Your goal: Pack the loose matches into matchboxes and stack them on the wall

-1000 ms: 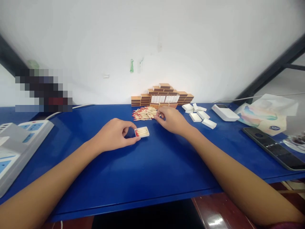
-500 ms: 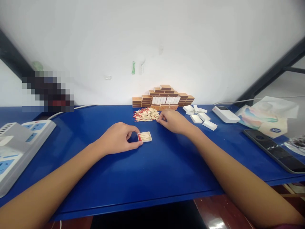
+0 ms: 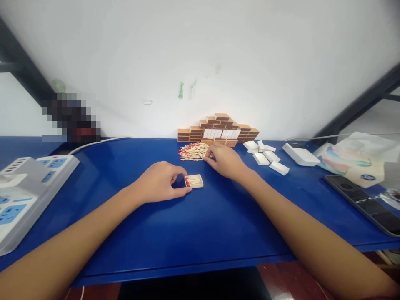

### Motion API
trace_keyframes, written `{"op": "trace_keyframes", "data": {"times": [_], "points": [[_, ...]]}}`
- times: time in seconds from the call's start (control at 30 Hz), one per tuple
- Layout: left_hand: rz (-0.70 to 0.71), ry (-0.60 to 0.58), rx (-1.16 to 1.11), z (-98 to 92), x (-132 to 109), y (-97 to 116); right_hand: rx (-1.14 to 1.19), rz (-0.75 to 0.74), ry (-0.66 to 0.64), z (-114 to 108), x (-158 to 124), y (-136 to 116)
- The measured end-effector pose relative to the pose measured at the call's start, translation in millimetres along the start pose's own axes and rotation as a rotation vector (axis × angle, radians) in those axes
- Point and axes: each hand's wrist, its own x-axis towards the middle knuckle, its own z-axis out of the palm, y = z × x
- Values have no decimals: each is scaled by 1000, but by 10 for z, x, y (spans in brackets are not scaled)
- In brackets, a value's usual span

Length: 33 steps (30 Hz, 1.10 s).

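My left hand (image 3: 161,183) holds the left end of a small white matchbox tray (image 3: 202,183) between thumb and finger. Inside the tray lie several matches (image 3: 194,181), red heads toward my hand. Beyond it, my right hand (image 3: 225,160) has its fingers pinched together at the right edge of a loose pile of red-tipped matches (image 3: 191,151). Whether a match is between those fingertips I cannot make out. Several white inner trays (image 3: 260,158) lie scattered to the right of this hand.
Brown matchboxes (image 3: 221,121) are stacked against the wall behind the pile. On the right are a white device (image 3: 300,154), a tissue pack (image 3: 350,160) and a dark phone (image 3: 359,200). A white power strip (image 3: 59,183) stands at the left.
My right hand has moved slightly left, farther over the edge of the match pile. My left hand keeps its grip on the tray. The camera view has turned a little left.
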Motion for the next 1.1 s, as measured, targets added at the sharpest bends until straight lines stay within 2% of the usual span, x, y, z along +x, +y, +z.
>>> {"op": "trace_keyframes", "data": {"times": [0.2,0.37,0.57,0.7,0.87,1.1], "points": [[-13,-4,1,0,2,-8,-89,23,-71,-14,-1,-19],[-31,-5,-10,-4,-3,-25,-55,26,-122,-110,-22,70],[-77,15,-6,-23,4,-72,72,-49,-25,-231,-104,223],[-92,44,-20,-12,12,-124,233,-143,10,-251,-169,94],[-98,55,-47,6,12,-162,415,-190,-56,-269,-237,-126],[-81,56,-73,-8,-2,-125,381,-202,-193,-290,-294,-281]]}}
